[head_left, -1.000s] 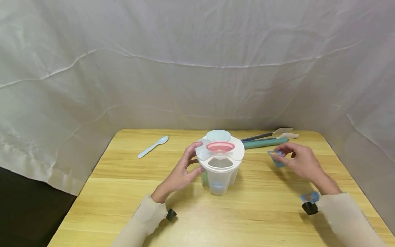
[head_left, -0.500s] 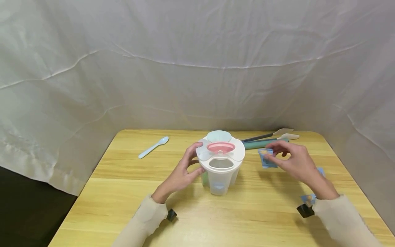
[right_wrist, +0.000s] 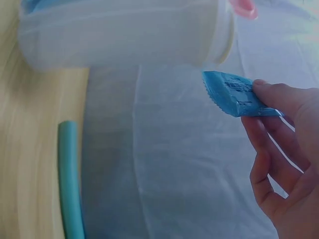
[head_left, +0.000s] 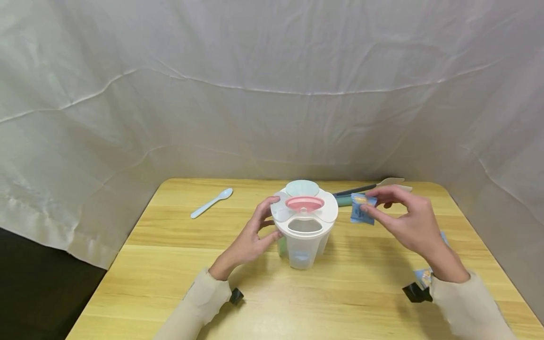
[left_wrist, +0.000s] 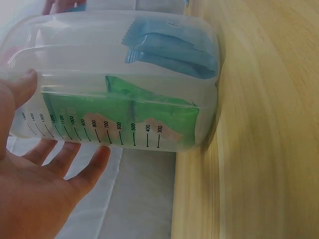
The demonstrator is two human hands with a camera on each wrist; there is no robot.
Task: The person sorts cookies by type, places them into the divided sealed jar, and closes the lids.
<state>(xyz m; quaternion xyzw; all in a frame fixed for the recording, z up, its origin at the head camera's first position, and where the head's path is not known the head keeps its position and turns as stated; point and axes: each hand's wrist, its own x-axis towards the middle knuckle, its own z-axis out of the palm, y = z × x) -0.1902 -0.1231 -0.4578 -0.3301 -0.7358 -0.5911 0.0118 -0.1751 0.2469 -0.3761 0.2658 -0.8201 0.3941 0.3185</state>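
A clear plastic storage container (head_left: 302, 248) with a white, several-part lid stands upright on the table. Its front lid opening (head_left: 304, 225) is uncovered; a pink flap (head_left: 304, 203) sits behind that. My left hand (head_left: 250, 238) grips the container's left side near the rim, thumb in front and fingers behind. Through its wall the left wrist view shows green packets (left_wrist: 159, 119) and blue packets (left_wrist: 172, 50) in separate compartments. To the right of the container, above the table, my right hand (head_left: 410, 219) pinches a small blue packet (head_left: 362, 211) between thumb and fingers.
A pale blue spoon (head_left: 212, 203) lies at the back left. Behind the right hand are a teal rod-like thing (head_left: 344, 201) and dark-handled utensils (head_left: 359, 189) with pale ends. More blue packets (head_left: 423, 276) lie by the right wrist, partly hidden. A pale curtain (head_left: 272, 118) hangs behind the table.
My right hand has lifted the blue packet from near the table and carried it left toward the container. The left hand and the container have hardly moved.
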